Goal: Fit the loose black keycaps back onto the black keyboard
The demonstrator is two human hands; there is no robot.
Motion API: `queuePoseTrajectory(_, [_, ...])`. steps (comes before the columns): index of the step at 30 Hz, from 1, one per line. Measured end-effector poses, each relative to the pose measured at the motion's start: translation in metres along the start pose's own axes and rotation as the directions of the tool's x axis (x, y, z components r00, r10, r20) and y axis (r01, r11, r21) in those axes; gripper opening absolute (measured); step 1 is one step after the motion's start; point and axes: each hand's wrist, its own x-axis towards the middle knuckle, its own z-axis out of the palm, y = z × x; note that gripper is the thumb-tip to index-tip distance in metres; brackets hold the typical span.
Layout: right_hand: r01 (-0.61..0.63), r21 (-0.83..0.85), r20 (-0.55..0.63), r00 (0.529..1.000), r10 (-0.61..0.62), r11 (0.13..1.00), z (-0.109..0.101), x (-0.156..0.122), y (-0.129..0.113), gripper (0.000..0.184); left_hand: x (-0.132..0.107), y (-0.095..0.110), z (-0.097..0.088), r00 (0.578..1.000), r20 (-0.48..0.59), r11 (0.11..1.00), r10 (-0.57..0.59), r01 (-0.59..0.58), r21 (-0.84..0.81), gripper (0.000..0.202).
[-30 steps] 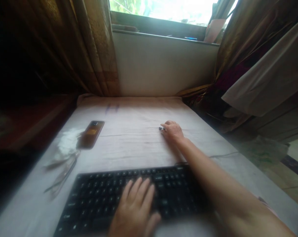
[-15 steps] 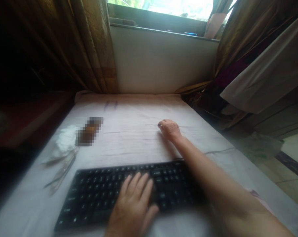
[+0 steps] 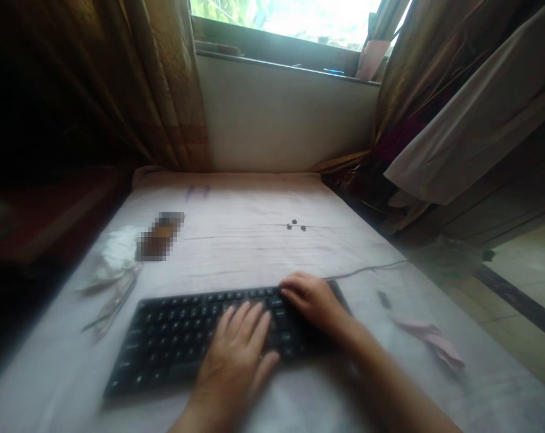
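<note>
A black keyboard (image 3: 173,337) lies on a pale cloth-covered table (image 3: 236,252). My left hand (image 3: 236,361) rests flat on its middle keys with the fingers stretched out. Fingers curled, my right hand (image 3: 313,300) sits over the keyboard's right end, touching the top row; nothing shows in it. Three small dark pieces (image 3: 296,225) lie on the cloth beyond the keyboard, away from both hands.
A blurred-out flat object (image 3: 160,236) lies at the left beside a clear plastic wrapper and spectacles (image 3: 114,288). A thin cable (image 3: 367,270) runs right from the keyboard. A small dark item (image 3: 383,299) and pink scrap (image 3: 430,340) lie right. Curtains and a window wall stand behind.
My right hand has drawn back from the far middle of the cloth to the keyboard's right end, leaving small dark pieces where it was. The left hand stays on the keys.
</note>
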Motion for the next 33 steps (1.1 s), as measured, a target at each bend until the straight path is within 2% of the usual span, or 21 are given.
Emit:
queuePoseTrajectory(9, [0.068, -0.125, -0.01, 0.998, -0.07, 0.99, 0.0105, 0.0035, -0.0005, 0.014, -0.0006, 0.0018, 0.0016, 0.999, -0.023, 0.997, -0.044, 0.043, -0.059, 0.043])
queuePoseTrajectory(21, [0.058, -0.2, 0.004, 0.998, -0.059, 0.978, 0.0078, 0.0066, -0.0022, 0.016, 0.0011, 0.0026, 0.0003, 0.997, -0.035, 0.995, -0.066, 0.064, -0.077, 0.043])
queuePoseTrajectory(27, [0.076, -0.165, -0.02, 0.997, -0.081, 0.983, 0.0096, 0.0055, -0.0005, 0.017, 0.0016, 0.0029, -0.0003, 0.998, -0.032, 0.995, -0.062, 0.059, -0.076, 0.044])
queuePoseTrajectory(33, [0.077, -0.27, 0.001, 0.997, -0.079, 0.96, 0.0081, 0.0062, -0.006, 0.02, 0.0016, 0.002, -0.0005, 0.998, -0.011, 0.994, -0.064, 0.063, -0.086, 0.044])
